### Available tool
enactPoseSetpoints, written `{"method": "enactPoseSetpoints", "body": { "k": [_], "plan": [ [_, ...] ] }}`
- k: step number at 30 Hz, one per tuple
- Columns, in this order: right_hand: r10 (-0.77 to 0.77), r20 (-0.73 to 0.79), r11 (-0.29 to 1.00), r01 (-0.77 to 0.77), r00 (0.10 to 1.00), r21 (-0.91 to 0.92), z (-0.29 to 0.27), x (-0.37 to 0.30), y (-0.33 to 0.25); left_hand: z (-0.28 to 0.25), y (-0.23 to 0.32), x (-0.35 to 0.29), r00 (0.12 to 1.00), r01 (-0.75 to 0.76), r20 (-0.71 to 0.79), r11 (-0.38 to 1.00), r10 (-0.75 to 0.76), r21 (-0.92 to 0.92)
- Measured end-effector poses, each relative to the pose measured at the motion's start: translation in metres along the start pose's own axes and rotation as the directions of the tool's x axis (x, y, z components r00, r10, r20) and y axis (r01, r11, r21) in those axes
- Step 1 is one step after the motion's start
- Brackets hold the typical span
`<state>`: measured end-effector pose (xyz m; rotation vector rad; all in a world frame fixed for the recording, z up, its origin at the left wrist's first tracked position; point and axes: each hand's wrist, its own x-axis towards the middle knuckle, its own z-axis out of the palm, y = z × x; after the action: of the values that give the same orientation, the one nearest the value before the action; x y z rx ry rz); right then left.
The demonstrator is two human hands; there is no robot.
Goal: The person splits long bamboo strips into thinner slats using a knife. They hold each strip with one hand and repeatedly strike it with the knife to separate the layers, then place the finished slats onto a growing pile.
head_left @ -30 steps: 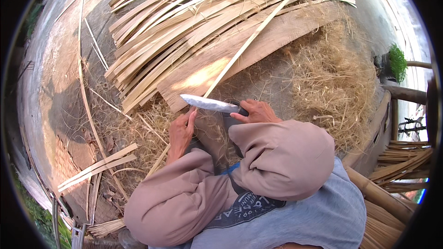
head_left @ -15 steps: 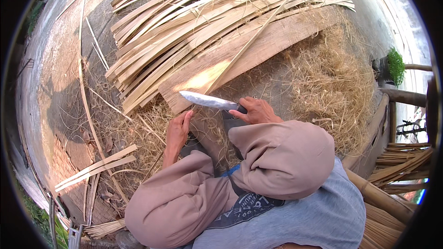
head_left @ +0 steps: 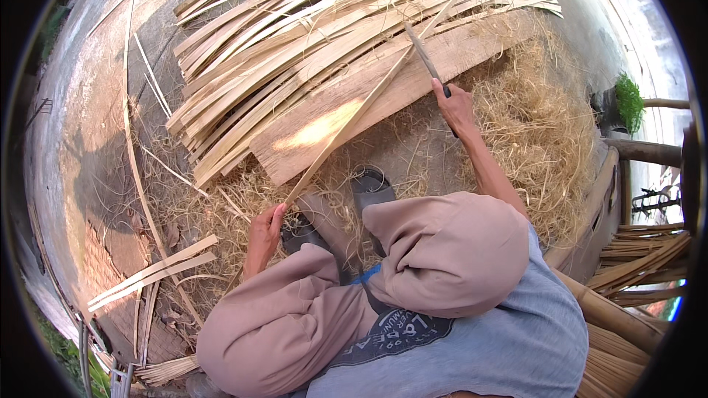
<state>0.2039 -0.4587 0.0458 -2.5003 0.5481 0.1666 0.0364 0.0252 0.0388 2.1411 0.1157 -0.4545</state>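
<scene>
While knife point(head_left: 424, 51), strip point(head_left: 346, 130) cross plank point(head_left: 408, 83) | slats point(head_left: 310, 59) beyond | shavings point(head_left: 535, 129) right

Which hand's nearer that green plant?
Right. The right hand, holding the knife, is left of the plant; the left hand, holding a strip, is farther left and lower.

Lettering on one item: the person's grey-blue shirt point(head_left: 487, 346). Print sits on its front, a dark panel point(head_left: 435, 333) with pale capitals point(head_left: 394, 337). One row of large letters runs the panel's length; smaller characters stand in other rows. Rows slant along the panel, lower toward its left end. Upper edge borders the brownish-pink trousers point(head_left: 450, 250), whose folds cover part. Wording incomplete; smallest characters too small to tell.
</scene>
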Motion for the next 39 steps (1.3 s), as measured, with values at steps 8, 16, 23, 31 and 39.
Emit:
{"method": "enactPoseSetpoints", "body": {
  "k": [8, 16, 23, 31, 39],
  "plan": [
    [-0.291, 0.019, 0.955, 0.291, 0.957, -0.056, 0.031, -0.014, 0.002, -0.05, -0.076, -0.095, 0.962, 0.273, 0.005, 0.962, -0.273, -0.016],
    [-0.121, -0.075, 0.984, 0.11, 0.99, -0.137, -0.02, 0.027, 0.016, -0.076, -0.105, -0.138, 0.985, 0.169, -0.069, 0.945, -0.156, 0.279],
    [-0.025, 0.114, 0.974, -0.002, 0.993, 0.226, 0.063, -0.066, -0.023, 0.031, 0.008, -0.003, 0.966, -0.183, -0.124, 0.935, 0.229, 0.302],
    [-0.446, -0.013, 0.894, 0.445, 0.895, -0.056, 0.061, -0.094, 0.011, 0.031, 0.009, 0.033, 0.994, -0.091, -0.057, 0.995, 0.088, -0.04],
    [-0.649, 0.237, 0.726, 0.682, 0.723, -0.093, 0.061, -0.124, -0.014, 0.007, 0.031, 0.027, 0.997, 0.078, 0.015, 0.989, -0.08, 0.128]
  ]
}}
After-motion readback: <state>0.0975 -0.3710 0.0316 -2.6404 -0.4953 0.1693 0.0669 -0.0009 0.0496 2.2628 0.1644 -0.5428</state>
